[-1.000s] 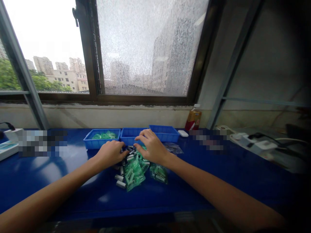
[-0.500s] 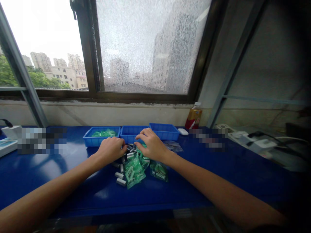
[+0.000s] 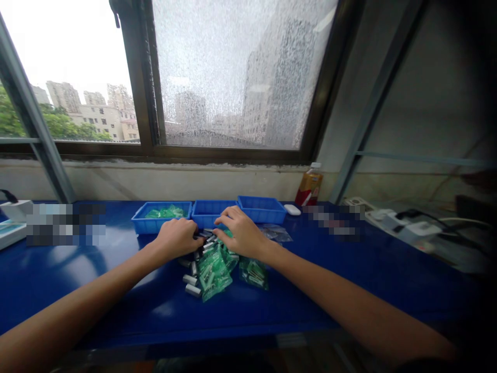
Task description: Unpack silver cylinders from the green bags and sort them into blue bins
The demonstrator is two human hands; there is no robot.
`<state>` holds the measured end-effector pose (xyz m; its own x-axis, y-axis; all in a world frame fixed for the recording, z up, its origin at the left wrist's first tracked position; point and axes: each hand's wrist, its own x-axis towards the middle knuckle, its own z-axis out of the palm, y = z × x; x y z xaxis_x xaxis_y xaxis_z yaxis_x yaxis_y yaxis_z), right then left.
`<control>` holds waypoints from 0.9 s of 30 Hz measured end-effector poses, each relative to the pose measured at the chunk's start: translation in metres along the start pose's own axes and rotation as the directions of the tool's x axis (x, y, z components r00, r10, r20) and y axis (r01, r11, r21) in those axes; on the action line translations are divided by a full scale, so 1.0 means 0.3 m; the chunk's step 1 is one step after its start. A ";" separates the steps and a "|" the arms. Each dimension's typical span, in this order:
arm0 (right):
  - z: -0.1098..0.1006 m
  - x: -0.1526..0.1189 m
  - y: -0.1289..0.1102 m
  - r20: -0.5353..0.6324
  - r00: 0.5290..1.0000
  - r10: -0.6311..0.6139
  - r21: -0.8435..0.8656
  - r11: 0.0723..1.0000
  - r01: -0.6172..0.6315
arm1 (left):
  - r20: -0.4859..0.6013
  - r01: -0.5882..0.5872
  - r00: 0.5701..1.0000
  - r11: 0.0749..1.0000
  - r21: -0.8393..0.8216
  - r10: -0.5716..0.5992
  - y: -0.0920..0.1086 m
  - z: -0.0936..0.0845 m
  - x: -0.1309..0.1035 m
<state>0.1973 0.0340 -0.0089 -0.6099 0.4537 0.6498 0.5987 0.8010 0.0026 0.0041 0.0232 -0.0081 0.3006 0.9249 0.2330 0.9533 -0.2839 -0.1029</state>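
Note:
My left hand (image 3: 178, 238) is at the left side of a heap of small silver metal pieces (image 3: 193, 290) and green plastic bags. Its fingers are curled down and pressed together; whatever they hold is hidden. Across the heap, my right hand (image 3: 243, 233) arches over the far end with thumb and forefinger apart. A silver piece (image 3: 208, 230) shows between the two hands. Nearer me lies a green bag (image 3: 213, 280) with slim pieces inside, and another green bag (image 3: 254, 273) rests below my right wrist.
Behind the heap stand a blue bin (image 3: 161, 225) with green bags, a second blue bin (image 3: 213, 207) and a third blue bin (image 3: 262, 215). Clear plastic (image 3: 275, 233) lies beside my right hand. A bottle (image 3: 309, 186) and a white case (image 3: 292, 210) are farther back.
Both hands stay almost where they were over the heap. A few silver pieces between them have shifted slightly, and my right fingers have moved a little.

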 end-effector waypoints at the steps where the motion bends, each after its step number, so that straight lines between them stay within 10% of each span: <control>1: 0.000 0.000 0.001 -0.003 1.000 -0.001 0.000 1.000 0.001 | 0.000 0.000 1.000 1.000 0.001 0.000 0.000 0.000 0.000; 14: 0.006 -0.001 -0.001 0.017 1.000 -0.014 -0.014 1.000 0.014 | -0.041 0.000 0.999 0.998 0.055 0.002 0.029 -0.003 -0.007; 27: -0.011 -0.007 -0.025 0.043 0.983 -0.179 -0.011 0.984 0.180 | -0.151 -0.195 0.978 0.882 -0.428 0.143 0.003 -0.061 -0.057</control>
<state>0.1959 0.0258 -0.0079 -0.7291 0.3191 0.6054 0.4847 0.8653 0.1276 0.0005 0.0024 0.0055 0.4344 0.8259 0.3593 0.7951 -0.5391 0.2779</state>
